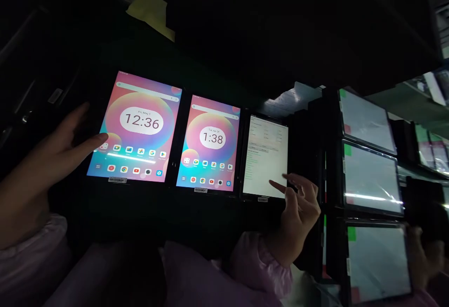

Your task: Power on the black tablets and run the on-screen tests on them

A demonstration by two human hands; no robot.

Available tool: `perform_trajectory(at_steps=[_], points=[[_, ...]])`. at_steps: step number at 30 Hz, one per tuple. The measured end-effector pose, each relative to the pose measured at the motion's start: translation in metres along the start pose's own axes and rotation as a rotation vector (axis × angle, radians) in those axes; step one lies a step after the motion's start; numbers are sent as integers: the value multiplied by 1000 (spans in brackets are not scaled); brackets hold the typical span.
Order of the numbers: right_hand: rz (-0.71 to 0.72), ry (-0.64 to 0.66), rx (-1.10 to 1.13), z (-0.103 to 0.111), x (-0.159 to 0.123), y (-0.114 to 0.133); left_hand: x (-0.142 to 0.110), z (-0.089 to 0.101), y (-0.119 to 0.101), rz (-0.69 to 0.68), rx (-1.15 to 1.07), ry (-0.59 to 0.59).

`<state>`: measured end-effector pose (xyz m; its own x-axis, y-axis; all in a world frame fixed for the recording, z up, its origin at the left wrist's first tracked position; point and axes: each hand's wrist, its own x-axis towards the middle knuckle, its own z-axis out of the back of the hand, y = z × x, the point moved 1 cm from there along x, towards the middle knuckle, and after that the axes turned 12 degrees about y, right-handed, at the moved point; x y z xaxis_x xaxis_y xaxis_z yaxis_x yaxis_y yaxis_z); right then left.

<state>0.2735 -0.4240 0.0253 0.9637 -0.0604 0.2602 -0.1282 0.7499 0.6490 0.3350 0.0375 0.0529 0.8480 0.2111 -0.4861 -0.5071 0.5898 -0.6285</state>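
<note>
One right hand at a white-screen tablet

Setup: black-framed tablets stand in portrait on a dark rack, long axes roughly vertical, forming a row across mid-frame. Right hand lies at the lower right of the white-screen tablet. Index finger extends up and left over the lower part of the screen, other fingers loosely curled: narrow pose, holding nothing. Contact with the glass: cannot tell. Screen shows a pale page of small text, too small to read.

Left hand, at left of frame, has fingers spread wide and is empty. Its fingertips reach over the lower left edge of a large pink-wallpapered tablet reading 12:36. A white barcode label sits below that tablet.

Between these two stands a narrower pink-wallpapered tablet reading 1:38. Neither hand is at it; each hand is nearer its own end of the row.

Right of frame: a column of three pale-screened tablets with green tags. Lower right: a further hand, partly hidden, apparently a co-worker's. Upper left: a yellow paper scrap.
</note>
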Motion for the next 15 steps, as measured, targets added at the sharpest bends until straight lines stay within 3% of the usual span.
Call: perform_trajectory(at_steps=[6, 10, 15], points=[[-67, 36, 160, -6, -4, 19, 1, 4, 2, 69, 10, 13], [-69, 139, 214, 2, -9, 12, 4, 7, 10, 157, 0, 1], [-52, 143, 178, 3, -7, 17, 14, 10, 29, 167, 38, -39]])
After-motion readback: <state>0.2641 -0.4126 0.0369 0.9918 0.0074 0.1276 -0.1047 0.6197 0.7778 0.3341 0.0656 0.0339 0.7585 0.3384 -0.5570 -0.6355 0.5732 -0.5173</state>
